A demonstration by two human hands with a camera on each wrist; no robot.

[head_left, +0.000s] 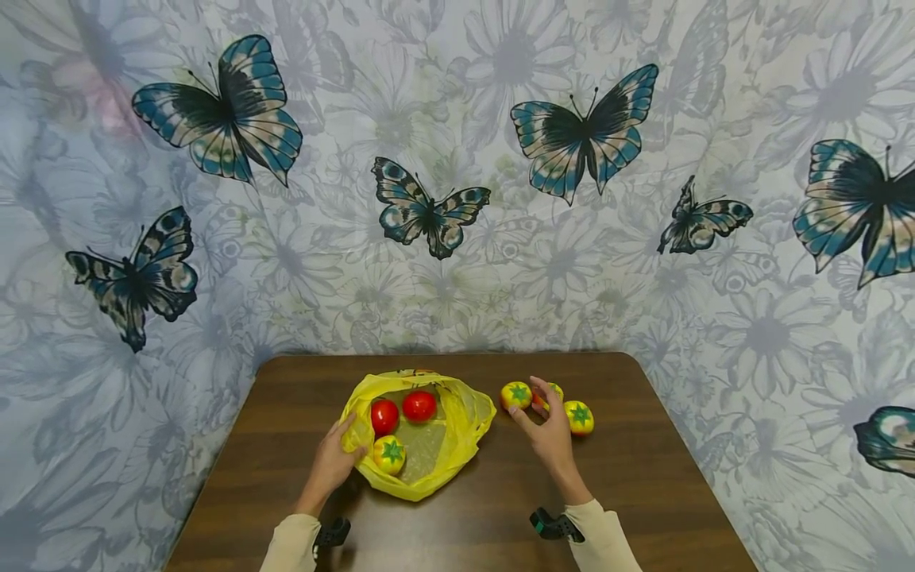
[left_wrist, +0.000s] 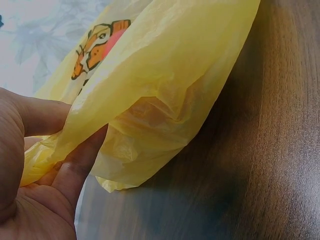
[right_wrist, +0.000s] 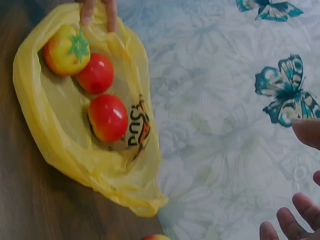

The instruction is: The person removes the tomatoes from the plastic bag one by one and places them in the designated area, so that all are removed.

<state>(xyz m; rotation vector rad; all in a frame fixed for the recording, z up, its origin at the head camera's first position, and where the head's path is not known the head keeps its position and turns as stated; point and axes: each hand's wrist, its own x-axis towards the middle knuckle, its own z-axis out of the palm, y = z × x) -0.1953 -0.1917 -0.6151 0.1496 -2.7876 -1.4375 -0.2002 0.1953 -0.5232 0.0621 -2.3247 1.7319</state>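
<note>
A yellow plastic bag (head_left: 418, 488) lies with its mouth spread wide. Two red tomatoes (head_left: 419, 406) and one yellow-red tomato (head_left: 389, 454) with a green star-shaped top sit inside it. My left hand (head_left: 331, 462) pinches the bag's left rim between thumb and fingers, the plastic folded in the grip in the left wrist view. To the right of the bag, my right hand (head_left: 552, 438) is over a group of three tomatoes, thumb by the left tomato (head_left: 516, 394) and fingers over the partly hidden middle one. The right tomato (head_left: 580, 417) lies beside the hand.
The brown wooden table (head_left: 457, 532) has its back edge against a wall (head_left: 429, 302) papered with flowers and butterflies. Dark bands (head_left: 554, 524) circle both wrists, below light sleeves.
</note>
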